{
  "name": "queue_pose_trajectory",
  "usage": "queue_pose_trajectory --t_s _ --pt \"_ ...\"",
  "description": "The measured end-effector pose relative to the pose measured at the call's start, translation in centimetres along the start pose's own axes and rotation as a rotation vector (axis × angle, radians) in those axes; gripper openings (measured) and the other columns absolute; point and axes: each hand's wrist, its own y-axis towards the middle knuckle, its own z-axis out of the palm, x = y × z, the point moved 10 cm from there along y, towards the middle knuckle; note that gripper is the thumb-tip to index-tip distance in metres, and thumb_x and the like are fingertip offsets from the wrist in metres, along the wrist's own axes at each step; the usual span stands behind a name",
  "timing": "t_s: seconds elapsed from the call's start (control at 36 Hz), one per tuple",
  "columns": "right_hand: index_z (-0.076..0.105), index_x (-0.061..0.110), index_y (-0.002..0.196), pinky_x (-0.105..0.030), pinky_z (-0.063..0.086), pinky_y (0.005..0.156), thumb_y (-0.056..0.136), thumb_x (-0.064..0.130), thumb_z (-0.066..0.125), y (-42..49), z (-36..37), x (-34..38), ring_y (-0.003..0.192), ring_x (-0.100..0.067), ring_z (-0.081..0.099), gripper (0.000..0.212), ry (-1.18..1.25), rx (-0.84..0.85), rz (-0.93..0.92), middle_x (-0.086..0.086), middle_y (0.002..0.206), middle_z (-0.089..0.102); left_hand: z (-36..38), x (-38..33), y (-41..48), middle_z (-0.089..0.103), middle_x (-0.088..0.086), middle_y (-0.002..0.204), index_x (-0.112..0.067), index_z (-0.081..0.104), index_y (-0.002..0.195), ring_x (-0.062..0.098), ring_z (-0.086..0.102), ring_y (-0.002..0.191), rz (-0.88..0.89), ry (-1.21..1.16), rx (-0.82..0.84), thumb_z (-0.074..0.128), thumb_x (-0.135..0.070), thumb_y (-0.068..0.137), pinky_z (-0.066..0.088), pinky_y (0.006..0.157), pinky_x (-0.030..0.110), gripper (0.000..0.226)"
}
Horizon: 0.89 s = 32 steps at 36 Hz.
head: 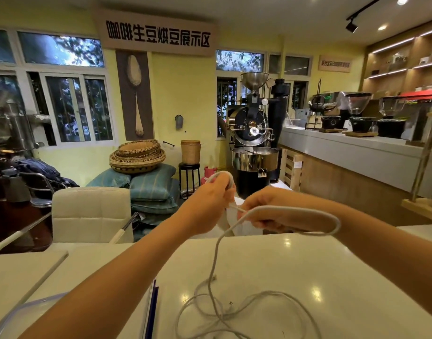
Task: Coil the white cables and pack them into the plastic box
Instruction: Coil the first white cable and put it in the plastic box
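My left hand (211,199) is raised above the white table (307,265) and grips a small coil of white cable (224,176) that loops over its knuckles. My right hand (266,209) is close beside it, pinching the same cable where a wide loop (332,218) swings out to the right and back. From the hands the cable hangs down to a loose tangle of white cables (234,311) lying on the table near the front edge. The clear plastic box (26,311) with a blue rim sits at the bottom left, partly hidden by my left forearm.
A flat lid or sheet with a dark blue edge (152,304) lies next to the box. A cream chair (91,214) stands behind the table. Cushions and woven baskets (136,155), a coffee roaster (254,148) and a counter with grinders (356,148) are farther back.
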Motion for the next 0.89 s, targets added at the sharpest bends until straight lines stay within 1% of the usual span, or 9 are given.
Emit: queue_pose_trajectory --t_s 0.11,0.19,0.28,0.42,0.47,0.56,0.67,0.81,0.89 --pt "0.065 0.015 0.08 -0.009 0.038 0.042 0.087 0.019 0.056 0.1 -2.1 0.5 0.041 -0.002 0.047 0.012 -0.236 -0.018 0.007 0.005 0.056 0.054 1.6 -1.0 -0.8 0.038 -0.007 0.069 -0.03 0.028 0.067 0.011 0.039 0.061 0.065 0.042 0.094 0.03 -0.014 0.097 0.035 0.057 0.021 0.034" --pt "0.067 0.005 0.091 -0.006 0.039 0.043 0.085 0.017 0.058 0.4 -3.3 0.3 0.041 0.001 0.05 0.015 -0.346 -0.002 0.047 0.006 0.058 0.056 2.6 -1.3 -1.3 0.039 -0.007 0.071 -0.028 0.031 0.069 0.014 0.04 0.066 0.072 0.05 0.184 0.027 -0.02 0.097 0.035 0.06 0.022 0.03" --pt "0.067 0.017 0.084 -0.007 0.043 0.045 0.084 0.011 0.06 0.2 -3.7 0.1 0.043 0.001 0.053 0.009 -0.332 0.1 0.067 0.009 0.053 0.062 3.3 -1.6 -1.9 0.038 -0.008 0.071 -0.028 0.032 0.071 0.012 0.039 0.065 0.083 0.073 0.268 0.03 -0.026 0.096 0.034 0.061 0.022 0.025" --pt "0.067 0.012 0.085 -0.01 0.039 0.038 0.081 -0.002 0.058 -1.0 -4.6 -0.8 0.039 -0.004 0.047 0.017 0.056 0.248 0.141 0.004 0.056 0.063 3.3 -1.9 -2.0 0.037 -0.008 0.066 -0.017 0.039 0.081 0.007 0.034 0.058 0.074 0.111 0.289 0.033 -0.027 0.096 0.031 0.057 0.019 0.019" --pt "0.07 0.007 0.081 -0.011 0.041 0.036 0.073 0.006 0.069 -1.3 -4.0 -0.6 0.039 -0.004 0.049 0.008 0.347 0.346 0.105 -0.003 0.064 0.067 2.9 -2.0 -1.8 0.04 -0.005 0.064 -0.022 0.039 0.072 0.009 0.036 0.056 0.034 -0.012 0.265 0.032 -0.024 0.097 0.033 0.055 0.019 0.026" --pt "0.07 0.003 0.081 -0.012 0.047 0.041 0.073 0.018 0.07 -1.4 -3.5 -0.4 0.045 -0.006 0.056 0.017 0.669 0.429 -0.006 -0.007 0.072 0.069 2.3 -2.0 -1.4 0.04 -0.005 0.06 -0.022 0.04 0.067 0.001 0.037 0.048 -0.027 -0.2 0.223 0.032 -0.02 0.097 0.033 0.046 0.009 0.031" --pt "0.057 -0.01 0.106 -0.032 0.056 0.069 0.095 0.033 0.034 -1.0 -3.2 0.2 0.078 -0.027 0.064 0.049 1.125 0.522 -0.164 -0.027 0.097 0.064 2.2 -1.6 -1.2 0.038 -0.004 0.057 -0.018 0.039 0.064 -0.003 0.038 0.036 -0.099 -0.371 0.205 0.031 -0.017 0.097 0.032 0.041 0.006 0.034" --pt "0.053 -0.003 0.116 -0.039 0.048 0.078 0.079 0.072 0.019 -0.6 -4.7 0.2 0.094 -0.034 0.056 0.09 1.326 0.473 -0.337 -0.028 0.111 0.056 1.6 -0.2 -0.9 0.039 -0.002 0.055 -0.016 0.041 0.064 -0.002 0.037 0.035 -0.173 -0.427 0.159 0.029 -0.018 0.098 0.034 0.042 0.008 0.035" --pt "0.055 0.002 0.116 -0.036 0.047 0.077 0.081 0.071 0.028 -0.5 -5.8 -0.5 0.091 -0.031 0.057 0.081 1.327 0.344 -0.372 -0.024 0.106 0.059 1.2 0.4 -0.8 0.038 -0.001 0.052 -0.015 0.04 0.063 -0.001 0.036 0.033 -0.211 -0.467 0.152 0.029 -0.018 0.098 0.035 0.041 0.009 0.037"
